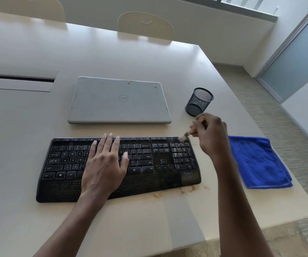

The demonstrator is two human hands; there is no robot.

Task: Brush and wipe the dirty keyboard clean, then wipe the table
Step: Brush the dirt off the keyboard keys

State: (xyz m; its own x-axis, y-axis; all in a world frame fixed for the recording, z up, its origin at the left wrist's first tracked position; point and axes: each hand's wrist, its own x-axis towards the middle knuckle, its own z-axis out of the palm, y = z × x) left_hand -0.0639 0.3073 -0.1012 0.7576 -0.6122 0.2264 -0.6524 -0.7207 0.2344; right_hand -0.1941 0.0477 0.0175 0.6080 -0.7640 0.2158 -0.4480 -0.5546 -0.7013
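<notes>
A black keyboard point(149, 175) lies on the beige table point(38, 229) in front of me. Light crumbs speckle its number pad at the right. My left hand point(104, 164) rests flat on the middle keys with straight fingers. My right hand point(211, 135) grips a small brush point(183, 137) whose bristles touch the keyboard's top right corner. The brush is motion-blurred. A folded blue cloth point(257, 162) lies on the table to the right of the keyboard.
A closed grey laptop point(119, 101) lies behind the keyboard. A black mesh pen cup point(198, 102) stands at its right. Brown dirt smears point(184, 191) mark the table by the keyboard's front right. The table edge runs close behind the cloth. Two chairs stand at the far side.
</notes>
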